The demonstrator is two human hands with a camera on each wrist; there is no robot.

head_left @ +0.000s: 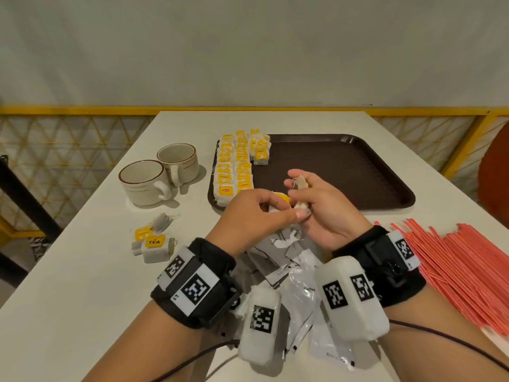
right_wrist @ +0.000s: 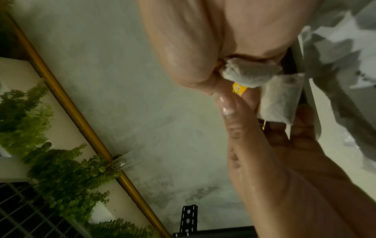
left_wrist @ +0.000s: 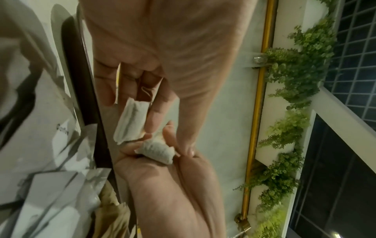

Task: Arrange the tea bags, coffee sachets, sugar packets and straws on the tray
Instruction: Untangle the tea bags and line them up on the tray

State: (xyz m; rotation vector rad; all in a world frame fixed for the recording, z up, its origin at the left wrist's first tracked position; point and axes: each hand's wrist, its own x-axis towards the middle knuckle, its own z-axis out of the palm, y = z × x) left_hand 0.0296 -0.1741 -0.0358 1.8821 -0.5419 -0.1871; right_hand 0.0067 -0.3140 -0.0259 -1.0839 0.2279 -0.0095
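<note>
Both hands meet above the tray's [head_left: 344,172] near-left corner, approx 7 o'clock of the tray.

L hand [head_left: 249,213]: grip closed, fingers curled round a tea bag [left_wrist: 131,121] w/ its yellow tag [head_left: 283,199] showing. R hand [head_left: 321,208]: grip closed too, thumb and fingers pinching a second tea bag [head_left: 300,182], string end poking up. Bags touch or nearly touch; likely strings tangled, so two hands are separating them before placing. Judgement only.

Tea bag rows [head_left: 234,166] fill tray's left edge, 9 to 11 o'clock, tags up, packed tight: prob. to leave the bare right side for other item types.

Loose tea bags [head_left: 154,239] wait on worktop [head_left: 91,271] at 8 o'clock of tray. Coffee sachets [head_left: 292,260] heaped under wrists, 6 o'clock. Straws [head_left: 454,260] fanned at 4 o'clock, off tray. Sugar packets: can't pick out.

Two cups [head_left: 159,175] at 9 o'clock, outside tray.
</note>
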